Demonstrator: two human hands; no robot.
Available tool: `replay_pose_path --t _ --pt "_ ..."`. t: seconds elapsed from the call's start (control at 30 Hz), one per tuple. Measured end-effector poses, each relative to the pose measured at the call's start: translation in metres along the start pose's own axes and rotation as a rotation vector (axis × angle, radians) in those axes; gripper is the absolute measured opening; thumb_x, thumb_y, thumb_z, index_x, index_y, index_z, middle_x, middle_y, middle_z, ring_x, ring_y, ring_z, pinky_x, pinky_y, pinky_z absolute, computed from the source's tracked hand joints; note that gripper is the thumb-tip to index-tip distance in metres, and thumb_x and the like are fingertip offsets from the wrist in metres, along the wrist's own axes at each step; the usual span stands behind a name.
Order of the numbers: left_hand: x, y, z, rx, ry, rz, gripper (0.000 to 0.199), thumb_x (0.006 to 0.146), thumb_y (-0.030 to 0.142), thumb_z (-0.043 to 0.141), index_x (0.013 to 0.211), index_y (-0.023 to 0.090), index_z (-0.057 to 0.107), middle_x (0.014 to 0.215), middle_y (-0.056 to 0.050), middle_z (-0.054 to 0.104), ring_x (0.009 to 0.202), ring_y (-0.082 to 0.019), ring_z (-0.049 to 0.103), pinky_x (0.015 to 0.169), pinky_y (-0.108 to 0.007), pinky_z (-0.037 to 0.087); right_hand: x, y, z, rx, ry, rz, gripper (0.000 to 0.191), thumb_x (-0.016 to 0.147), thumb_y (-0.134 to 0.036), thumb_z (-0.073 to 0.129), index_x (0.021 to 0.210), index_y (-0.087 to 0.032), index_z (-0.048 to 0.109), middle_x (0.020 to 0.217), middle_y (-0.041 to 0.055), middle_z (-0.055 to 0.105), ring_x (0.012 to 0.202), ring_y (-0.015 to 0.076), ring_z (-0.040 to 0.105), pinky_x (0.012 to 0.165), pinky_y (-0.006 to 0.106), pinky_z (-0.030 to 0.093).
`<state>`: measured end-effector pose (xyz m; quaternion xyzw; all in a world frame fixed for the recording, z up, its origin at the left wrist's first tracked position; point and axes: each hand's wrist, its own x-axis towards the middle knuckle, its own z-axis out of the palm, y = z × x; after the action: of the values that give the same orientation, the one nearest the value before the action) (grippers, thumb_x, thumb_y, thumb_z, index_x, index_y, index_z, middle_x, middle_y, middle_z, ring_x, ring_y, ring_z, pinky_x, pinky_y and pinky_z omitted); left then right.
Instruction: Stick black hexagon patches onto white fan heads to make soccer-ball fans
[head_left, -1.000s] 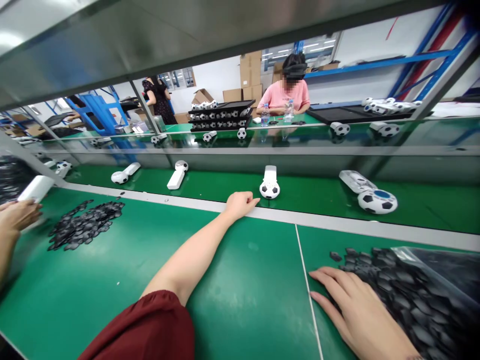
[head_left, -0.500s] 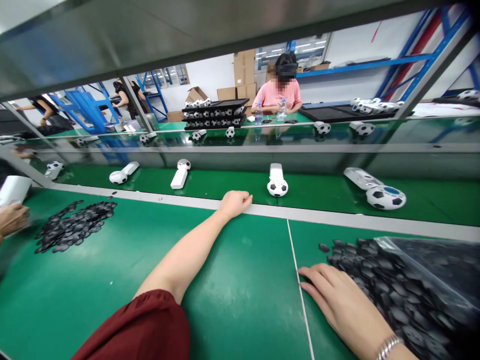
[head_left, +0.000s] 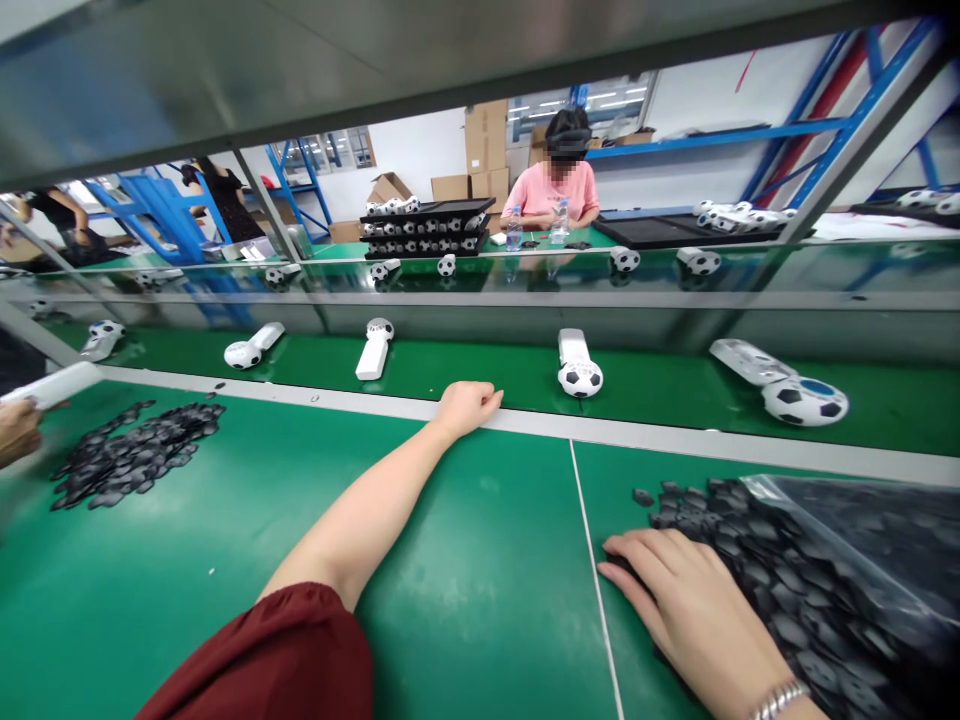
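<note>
Hands sat apart: my left hand (head_left: 463, 408) curled on rail (head_left: 637, 432), right hand (head_left: 694, 595) arched by black pieces (head_left: 795, 588); couldn't tell either grip. Pieces looked light, stiff, best pinched edgewise.

We cannot see into the curled left hand (head_left: 469, 408), so whether it encloses anything is hidden from us, and the bottom edge cuts off its red sleeve (head_left: 277, 660). The right hand (head_left: 675, 585) covers part of the pile of black pieces (head_left: 802, 580); the dark bit (head_left: 622, 563) by its thumb is too hidden for us to name. The right edge crops the clear bag (head_left: 862, 530). At the left edge we get only part of a co-worker's blurred hand (head_left: 19, 430) and white object (head_left: 60, 384).
</note>
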<state>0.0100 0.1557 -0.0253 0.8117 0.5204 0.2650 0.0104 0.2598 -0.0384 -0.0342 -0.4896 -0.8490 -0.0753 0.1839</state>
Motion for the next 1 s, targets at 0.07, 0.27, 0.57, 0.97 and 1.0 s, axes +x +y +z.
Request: replay_pose_path --t 0.07,0.27,0.57,0.97,1.0 --pt "0.000 0.000 0.000 -0.002 0.003 0.002 0.041 0.080 0.038 0.042 0.045 0.017 0.033 0.045 0.002 0.039 0.045 -0.010 0.032 0.048 -0.025 0.017 0.000 0.000 -0.001 0.001 0.008 -0.011 0.017 0.087 -0.031 0.044 0.089 -0.023 0.060 0.083 0.0015 0.063 0.075 0.0163 0.057 0.065 0.029 0.040" --pt "0.000 -0.001 0.001 -0.007 0.009 0.005 0.041 0.079 0.038 0.043 0.045 0.018 0.033 0.045 0.002 0.038 0.045 -0.010 0.031 0.047 -0.025 0.017 -0.002 0.000 -0.002 0.013 0.041 -0.050 0.019 0.088 -0.027 0.042 0.086 -0.022 0.060 0.080 0.0013 0.064 0.073 0.0150 0.057 0.067 0.029 0.037" --pt "0.000 -0.001 0.001 -0.023 0.020 0.016 0.042 0.079 0.038 0.044 0.045 0.018 0.029 0.044 0.003 0.034 0.045 -0.010 0.030 0.047 -0.025 0.018 -0.001 -0.011 -0.008 -0.048 0.136 -0.112 0.027 0.090 -0.017 0.033 0.091 -0.016 0.060 0.076 0.0051 0.063 0.068 0.0167 0.055 0.067 0.032 0.038" --pt "0.001 -0.001 0.002 -0.047 0.018 0.010 0.043 0.079 0.038 0.044 0.046 0.018 0.027 0.044 0.003 0.032 0.044 -0.010 0.027 0.047 -0.025 0.019 -0.008 0.007 0.010 -0.109 0.022 -0.098 0.039 0.077 -0.003 0.036 0.106 -0.017 0.056 0.093 0.0069 0.062 0.080 0.0168 0.057 0.067 0.029 0.046" --pt "0.001 -0.001 0.001 -0.048 0.015 0.008 0.043 0.079 0.038 0.044 0.045 0.018 0.028 0.044 0.003 0.032 0.044 -0.010 0.027 0.047 -0.025 0.019 -0.009 0.008 0.011 -0.112 0.010 -0.100 0.039 0.076 -0.003 0.037 0.107 -0.017 0.056 0.094 0.0068 0.062 0.080 0.0169 0.057 0.067 0.029 0.046"
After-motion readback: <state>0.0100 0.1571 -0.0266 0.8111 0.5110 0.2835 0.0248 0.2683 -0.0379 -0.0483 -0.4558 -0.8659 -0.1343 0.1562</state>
